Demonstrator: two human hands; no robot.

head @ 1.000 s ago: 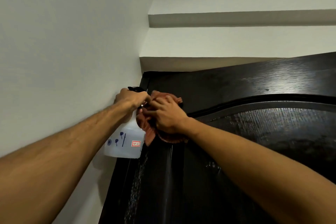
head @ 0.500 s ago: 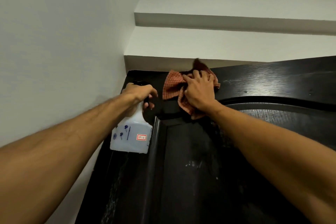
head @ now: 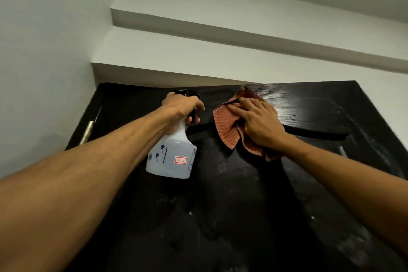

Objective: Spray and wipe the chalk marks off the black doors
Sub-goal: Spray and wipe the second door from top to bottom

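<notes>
Door [head: 220,227], black and seen from below, fills the lower part of the view, and only one is in sight. Near its left edge sits one metal hinge [head: 88,130]. Next comes the left hand [head: 181,106], curled round the neck and trigger of one white spray bottle [head: 172,159], which hangs in front of the upper panel. Just right of it, one red checked cloth [head: 227,126] lies on the door's top rail and over the curved groove. The right hand [head: 258,121] presses it there with its fingers laid flat. Toward the right edge, pale smears and white specks show on the panel, with more lower down the middle. The job looks partly done: the top rail is being wiped now, while the panel below seems to need more spray and wiping.
</notes>
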